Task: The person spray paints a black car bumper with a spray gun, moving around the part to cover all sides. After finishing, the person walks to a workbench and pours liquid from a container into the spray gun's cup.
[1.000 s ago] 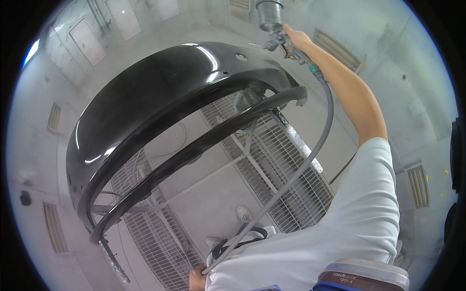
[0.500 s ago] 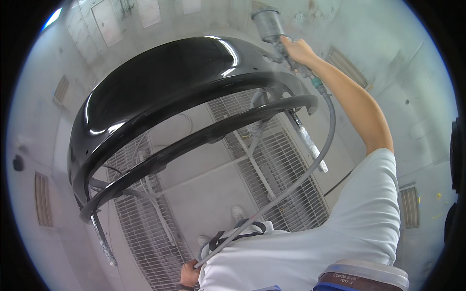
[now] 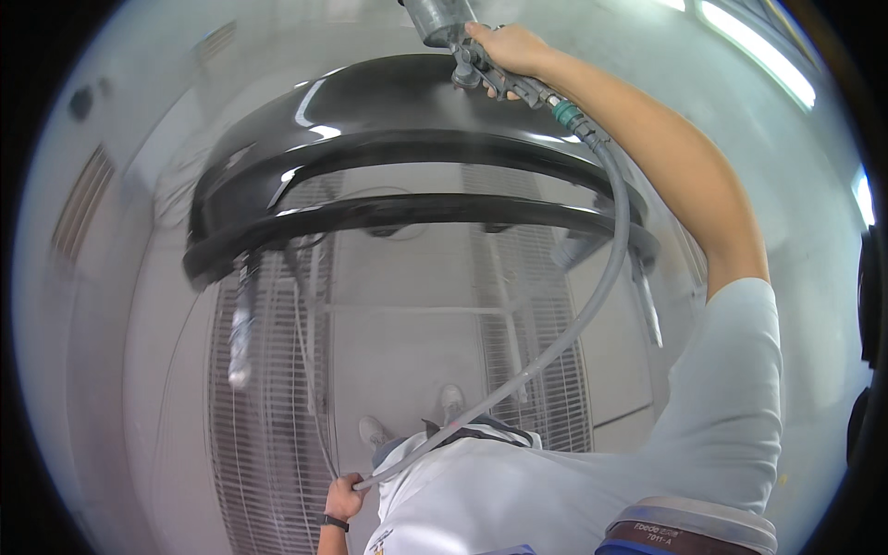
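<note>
My right hand (image 3: 511,51) is closed around the handle of a spray gun (image 3: 465,67), high in the view. A grey paint cup (image 3: 433,17) is fixed to the gun and runs partly off the top edge. Below it spreads a glossy black car bumper (image 3: 384,97), which the gun overlaps in the picture; the gap between them cannot be judged. From a green fitting (image 3: 566,113) at the gun, a grey air hose (image 3: 606,268) curves down across my body. My left hand (image 3: 343,498), low in the view, is closed on that hose.
A stand with foil-wrapped arms (image 3: 240,333) holds the bumper up. Floor grates (image 3: 268,416) run along both sides of my shoes (image 3: 451,400). Pale booth walls with a vent (image 3: 83,202) surround the spot. A respirator part (image 3: 689,529) shows at the bottom edge.
The view has turned, so the bumper now lies more level. My right hand has carried the spray gun from the bumper's right end leftward. My left hand, still on the hose, shows higher.
</note>
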### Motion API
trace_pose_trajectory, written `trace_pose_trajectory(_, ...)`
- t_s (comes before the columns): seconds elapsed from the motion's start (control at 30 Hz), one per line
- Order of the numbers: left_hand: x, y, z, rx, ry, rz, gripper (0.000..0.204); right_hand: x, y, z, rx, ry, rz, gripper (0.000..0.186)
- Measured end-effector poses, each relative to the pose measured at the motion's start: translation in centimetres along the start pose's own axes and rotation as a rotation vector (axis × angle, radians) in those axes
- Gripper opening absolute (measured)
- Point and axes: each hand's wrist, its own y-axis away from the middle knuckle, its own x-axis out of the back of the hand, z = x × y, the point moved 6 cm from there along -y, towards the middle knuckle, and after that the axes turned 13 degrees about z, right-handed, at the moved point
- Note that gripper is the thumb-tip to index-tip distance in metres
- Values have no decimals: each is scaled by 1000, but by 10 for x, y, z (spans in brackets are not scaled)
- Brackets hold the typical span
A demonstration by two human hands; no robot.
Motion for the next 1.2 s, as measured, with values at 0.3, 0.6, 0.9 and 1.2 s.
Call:
trace_pose_trajectory(0.3,-14,56,-73,236,228,121,20,-231,-10,-226,241,-13,-196,60)
trace_pose_trajectory(0.6,-39,104,-82,385,300,195,26,-311,-4,-257,260,-159,-277,67)
trace_pose_trajectory(0.9,-30,33,-61,192,55,15,43,-102,31,-63,60,-215,-131,71)
trace_pose_trajectory(1.2,-42,-47,59,-26,-163,-124,26,126,84,217,-214,-311,195,70)
